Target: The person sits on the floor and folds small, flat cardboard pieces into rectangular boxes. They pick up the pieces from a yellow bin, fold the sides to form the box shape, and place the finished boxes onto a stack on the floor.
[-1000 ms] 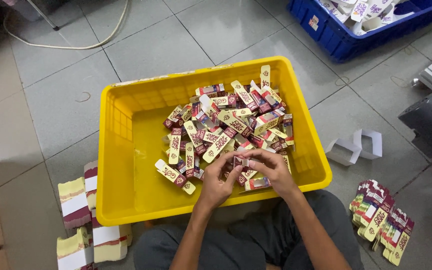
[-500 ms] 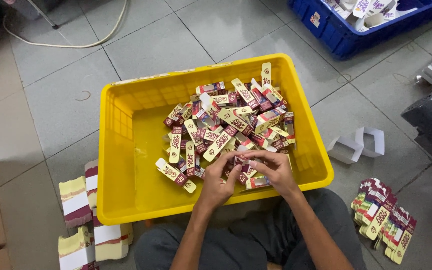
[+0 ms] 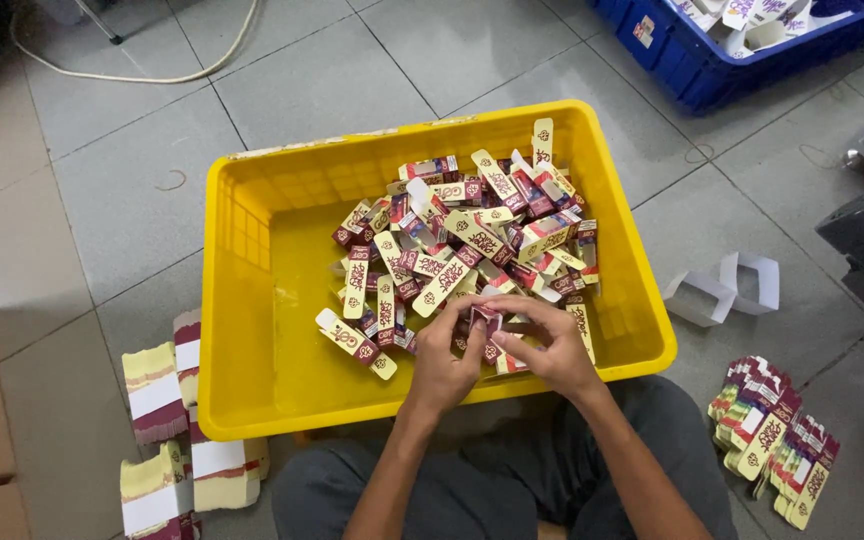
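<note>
left hand [image 3: 444, 368]: we're seeing it bare, no glove, no ring showing
right hand [image 3: 553, 347]: bare too, no watch or band
forearms: we're seeing no sleeves reaching them
legs: we're wearing dark grey trousers, plain fabric, slightly creased

Crate [image 3: 252, 330] on floor, directly ahead of knees. Heap of small cartons [image 3: 462, 245] in crate's right half; left half bare. Both hands over near right corner of crate: left hand [image 3: 444, 365] beside right hand [image 3: 550, 345], one carton [image 3: 485, 318] between them. Banded stacks of flat cards [image 3: 167, 400] on floor left of crate. Fanned flat cartons [image 3: 777, 435] on floor right of knees. Opened sleeves [image 3: 727, 290] right of crate. Second bin [image 3: 712, 60] far right, behind. Cable [image 3: 142, 75] behind crate, far left.
</note>
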